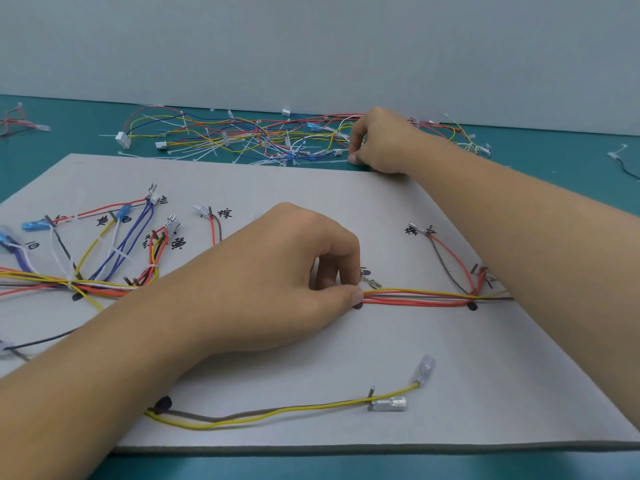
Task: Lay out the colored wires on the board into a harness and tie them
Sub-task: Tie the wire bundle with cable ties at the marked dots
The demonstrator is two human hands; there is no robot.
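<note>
1. Where the teal bench (52, 161) meets a plain grey wall (311, 46), one pale-grey board (346, 358) lies flat on it. The board is matte and rectangular, with a dark near edge.
2. Two bare hands are in view. The left hand (294, 271) rests mid-board, thumb and curled fingers pinching the wire bundle (415, 297) at its left end, just beside a black mark.
3. The right hand (381, 143) reaches past the board's far edge, fingers curled down, tips on the bench at the edge of the loose pile (242, 136). Cannot tell whether it holds anything.
4. The wire bundle is made of thin round insulated strands in red, yellow and brown. It runs straight across the board and passes under the right forearm. At the left more strands fan out in blue, white, yellow, red and black.
5. Near the board's front lies the front pair (259, 412): two wires, one yellow, one brown, gently wavy. Two clear-sleeved terminals (424, 368) lie at its right end, one just beside a thin metal peg (371, 391).
6. Four oval black marks (472, 306) can be counted on the board, plus handwritten labels (225, 213) in black ink.
7. The loose pile sits on the bench just behind the board. It is tangled wires in the same colours, mixed with white cable ties (194, 155) and small white connectors (123, 140).
8. One small wire set (20, 121) lies far left on the bench, and one stray lead (623, 164) lies far right.
</note>
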